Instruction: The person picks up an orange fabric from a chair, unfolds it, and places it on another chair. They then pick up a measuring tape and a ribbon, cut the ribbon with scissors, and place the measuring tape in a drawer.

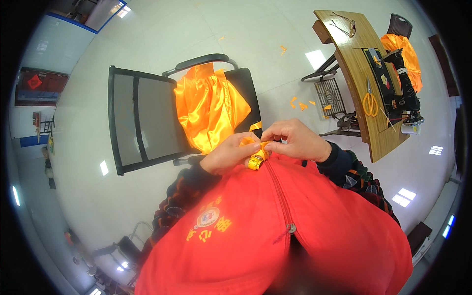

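Note:
Just in front of my red vest, my left hand [230,153] and my right hand [295,141] meet with their fingers closed. Between them is a yellow tape measure [256,162], its dark-marked band hanging in a small loop below the fingertips. Both hands pinch the band from either side; the fingers hide part of it. Right behind my hands, shiny orange satin cloth [209,105] lies bunched over the seat and armrest of a black mesh-backed chair [129,118].
To the right stands a wooden sewing table [346,64] with a black sewing machine [407,93], orange-handled scissors [369,101] and eyeglasses [351,27]. A treadle [330,97] sits beneath. More orange cloth [405,56] lies behind the machine. Orange scraps [303,105] are on the floor.

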{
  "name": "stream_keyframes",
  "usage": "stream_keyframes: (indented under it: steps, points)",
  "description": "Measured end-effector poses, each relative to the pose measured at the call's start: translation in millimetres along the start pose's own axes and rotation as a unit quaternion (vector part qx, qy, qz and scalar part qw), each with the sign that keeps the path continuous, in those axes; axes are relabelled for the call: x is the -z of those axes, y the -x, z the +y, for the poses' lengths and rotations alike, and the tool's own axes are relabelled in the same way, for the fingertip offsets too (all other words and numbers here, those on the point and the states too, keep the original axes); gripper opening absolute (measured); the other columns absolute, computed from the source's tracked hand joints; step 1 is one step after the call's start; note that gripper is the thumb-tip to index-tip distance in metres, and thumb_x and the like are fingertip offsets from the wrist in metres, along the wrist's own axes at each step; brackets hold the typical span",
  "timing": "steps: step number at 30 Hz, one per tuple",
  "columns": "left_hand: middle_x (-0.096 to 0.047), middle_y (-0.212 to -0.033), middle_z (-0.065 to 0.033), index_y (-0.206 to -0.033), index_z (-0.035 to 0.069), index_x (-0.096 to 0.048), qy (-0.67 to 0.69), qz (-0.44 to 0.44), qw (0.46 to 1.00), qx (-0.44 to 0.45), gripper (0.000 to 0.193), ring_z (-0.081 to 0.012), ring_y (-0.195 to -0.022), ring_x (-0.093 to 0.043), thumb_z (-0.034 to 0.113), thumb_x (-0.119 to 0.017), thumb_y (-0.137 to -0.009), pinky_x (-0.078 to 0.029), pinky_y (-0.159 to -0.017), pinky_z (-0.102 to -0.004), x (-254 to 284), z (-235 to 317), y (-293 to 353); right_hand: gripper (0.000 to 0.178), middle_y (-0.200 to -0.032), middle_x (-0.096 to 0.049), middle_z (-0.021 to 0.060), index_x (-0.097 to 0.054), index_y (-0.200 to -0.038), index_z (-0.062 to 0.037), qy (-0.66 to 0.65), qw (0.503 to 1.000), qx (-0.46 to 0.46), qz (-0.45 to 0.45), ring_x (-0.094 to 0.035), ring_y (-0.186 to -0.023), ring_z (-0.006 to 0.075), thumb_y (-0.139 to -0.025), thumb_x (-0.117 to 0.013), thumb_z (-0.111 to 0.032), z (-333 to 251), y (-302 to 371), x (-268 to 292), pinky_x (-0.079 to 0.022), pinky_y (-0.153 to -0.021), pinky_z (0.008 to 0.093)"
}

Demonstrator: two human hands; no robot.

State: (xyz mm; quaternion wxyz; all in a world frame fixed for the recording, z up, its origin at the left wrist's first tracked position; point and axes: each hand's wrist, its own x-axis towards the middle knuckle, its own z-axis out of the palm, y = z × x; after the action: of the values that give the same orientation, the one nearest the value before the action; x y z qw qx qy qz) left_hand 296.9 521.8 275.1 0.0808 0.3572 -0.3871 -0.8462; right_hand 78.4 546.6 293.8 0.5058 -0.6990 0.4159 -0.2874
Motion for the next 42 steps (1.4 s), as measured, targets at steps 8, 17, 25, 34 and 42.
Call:
stream_keyframes:
  steps: [8,17,25,34,42]
  points:
    - [-0.056,-0.086,-0.0031,-0.095,0.005,-0.047,0.000,-0.012,1.000,0.000,0.017,-0.0072,-0.074,-0.051,0.021,-0.054,-0.093,-0.044,-0.064,-0.0215,-5.4,4.5,1.1,0.008,-0.076,-0.059,0.0015,-0.056,-0.081,0.0000,-0.240,0.953,-0.161,0.086,-0.055,-0.069,0.0054,-0.084,-0.056,-0.007,13.8,5.8,-14.9,-0.044,-0.059,0.0214]
    - [-0.056,-0.088,-0.0030,-0.091,0.006,-0.048,0.159,-0.057,0.985,0.030,0.012,-0.0101,-0.079,-0.055,0.013,-0.057,-0.090,-0.045,-0.069,-0.0232,7.9,-6.8,-2.6,0.004,-0.078,-0.060,0.0024,-0.061,-0.085,-0.0010,-0.168,0.983,-0.038,0.066,-0.058,-0.070,0.0112,-0.083,-0.061,-0.004,-1.3,13.4,-24.5,-0.046,-0.063,0.0239]
    - [-0.054,-0.086,-0.0012,-0.083,0.008,-0.047,0.180,-0.067,0.981,0.020,0.015,-0.0092,-0.078,-0.054,0.004,-0.062,-0.084,-0.043,-0.068,-0.0242,8.4,-12.8,-2.8,0.006,-0.084,-0.062,0.0079,-0.065,-0.084,-0.0022,0.072,0.985,0.152,0.033,-0.060,-0.075,0.0192,-0.079,-0.063,-0.003,1.8,12.7,-15.9,-0.047,-0.066,0.0265]
    - [-0.052,-0.088,-0.0007,-0.083,0.009,-0.043,0.149,-0.054,0.987,0.011,0.022,-0.0092,-0.083,-0.052,-0.004,-0.060,-0.078,-0.042,-0.068,-0.0226,1.2,-8.9,-0.5,0.015,-0.084,-0.063,0.0098,-0.056,-0.099,0.0018,-0.125,0.990,-0.070,0.006,-0.060,-0.073,0.0131,-0.086,-0.055,-0.005,17.6,17.3,-29.3,-0.047,-0.067,0.0259]
    - [-0.052,-0.082,-0.0033,-0.082,0.003,-0.046,-0.192,0.071,0.965,-0.164,0.019,-0.0120,-0.077,-0.052,-0.006,-0.059,-0.072,-0.043,-0.065,-0.0246,-11.3,-16.0,-7.2,0.014,-0.082,-0.063,0.0045,-0.053,-0.099,0.0012,-0.133,0.986,-0.103,-0.009,-0.057,-0.074,0.0076,-0.088,-0.054,-0.006,23.6,22.0,-32.5,-0.045,-0.067,0.0235]
